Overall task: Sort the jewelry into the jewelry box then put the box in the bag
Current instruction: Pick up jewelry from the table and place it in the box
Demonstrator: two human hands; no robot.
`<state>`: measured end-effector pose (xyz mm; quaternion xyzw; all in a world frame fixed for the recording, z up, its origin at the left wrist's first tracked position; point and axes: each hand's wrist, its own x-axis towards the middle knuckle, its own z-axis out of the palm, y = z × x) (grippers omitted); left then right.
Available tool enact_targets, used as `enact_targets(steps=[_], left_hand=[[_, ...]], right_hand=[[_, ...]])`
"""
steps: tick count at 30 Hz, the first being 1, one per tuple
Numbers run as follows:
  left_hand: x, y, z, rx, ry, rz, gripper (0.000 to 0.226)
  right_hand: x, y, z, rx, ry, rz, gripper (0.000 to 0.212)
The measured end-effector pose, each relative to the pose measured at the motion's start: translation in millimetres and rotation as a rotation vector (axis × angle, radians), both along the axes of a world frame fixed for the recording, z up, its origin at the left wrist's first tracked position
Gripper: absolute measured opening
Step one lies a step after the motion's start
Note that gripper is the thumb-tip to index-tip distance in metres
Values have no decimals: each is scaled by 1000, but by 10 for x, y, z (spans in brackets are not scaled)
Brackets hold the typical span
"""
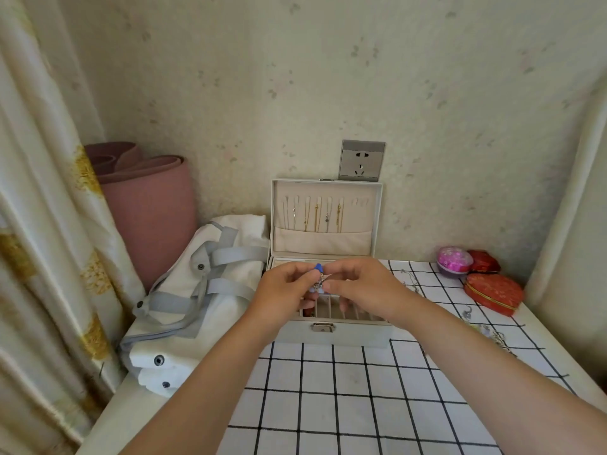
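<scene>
A small jewel [319,278] with a blue bead hangs just above the open box [335,334], pinched from both sides, likely so it can be untangled or lined up with a slot before dropping in. The left hand [284,292] and right hand [363,287] meet over the compartments, fingers curled, both forearms reaching in from the near edge of the counter [328,405]. More loose jewelry [410,284] lies right of the box; the bag [197,290] slumps against its left side, waiting.
</scene>
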<state>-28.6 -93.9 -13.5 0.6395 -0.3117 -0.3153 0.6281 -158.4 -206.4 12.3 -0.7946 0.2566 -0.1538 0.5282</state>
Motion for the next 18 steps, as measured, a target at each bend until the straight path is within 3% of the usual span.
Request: enact_targets(steps=[5, 12, 18], left_hand=[[-50, -7, -6, 10, -2, -19, 20], [-58, -23, -40, 46, -27, 5, 21], [-79, 2, -11, 51, 28, 4, 18]], right_hand=[[-2, -49, 35, 95, -33, -128, 18], [-17, -62, -5, 35, 65, -22, 21], [3, -39, 5, 15, 33, -27, 18]])
